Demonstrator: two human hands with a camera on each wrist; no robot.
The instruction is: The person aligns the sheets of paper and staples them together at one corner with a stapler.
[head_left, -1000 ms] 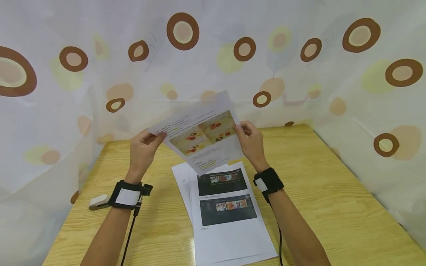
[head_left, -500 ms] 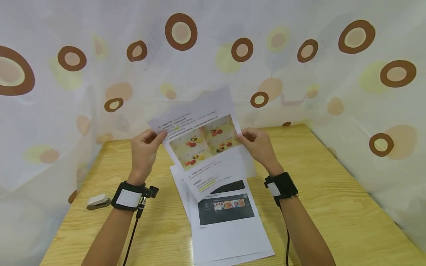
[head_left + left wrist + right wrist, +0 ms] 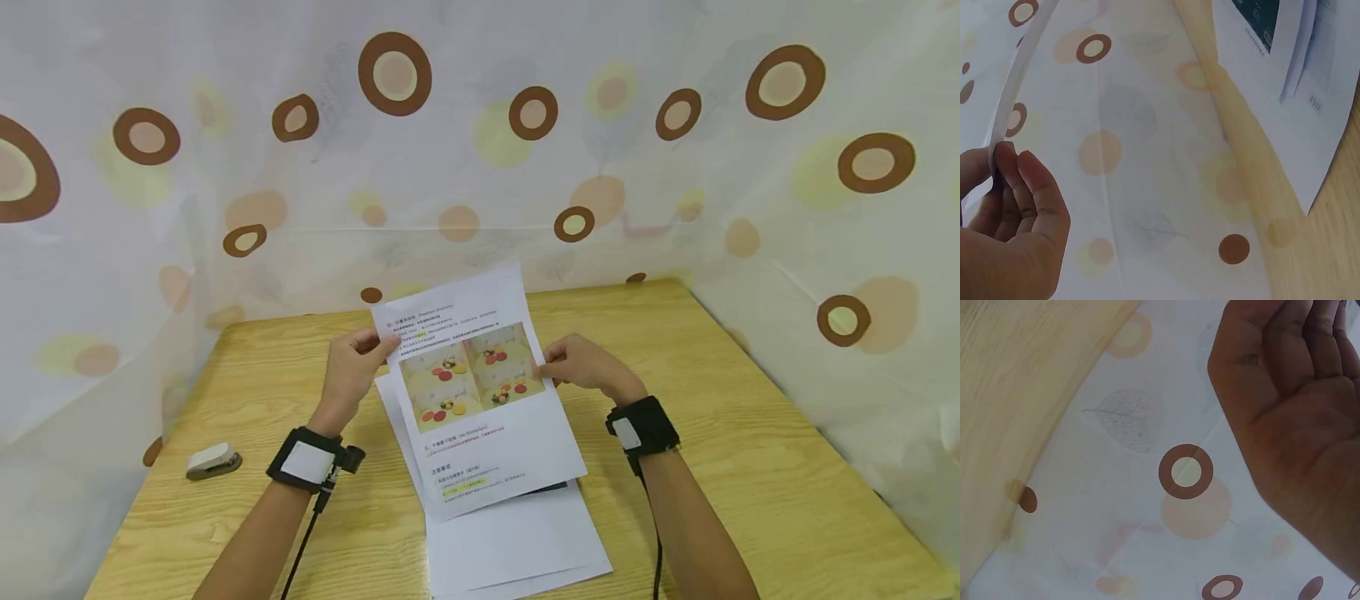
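Observation:
A printed sheet of paper (image 3: 487, 450) with text and colour photos is held up between both hands, tilted, over a stack of papers (image 3: 517, 533) on the table. My left hand (image 3: 352, 367) pinches its upper left edge between thumb and fingers; in the left wrist view the left hand (image 3: 1019, 225) has the thin edge of the sheet between the fingertips. My right hand (image 3: 588, 362) pinches the right edge about midway down. In the right wrist view only the palm and curled fingers of the right hand (image 3: 1304, 387) show, the sheet being out of sight.
A small white and grey stapler (image 3: 213, 461) lies on the wooden table (image 3: 750, 467) to the left. A patterned white curtain (image 3: 450, 167) stands behind the table and along both sides. Cables run from the wrist bands (image 3: 303, 460) down along the forearms.
The held sheet has come down and toward me, now covering most of the printed images on the stack. Both hands have lowered with it, the left also shifting right.

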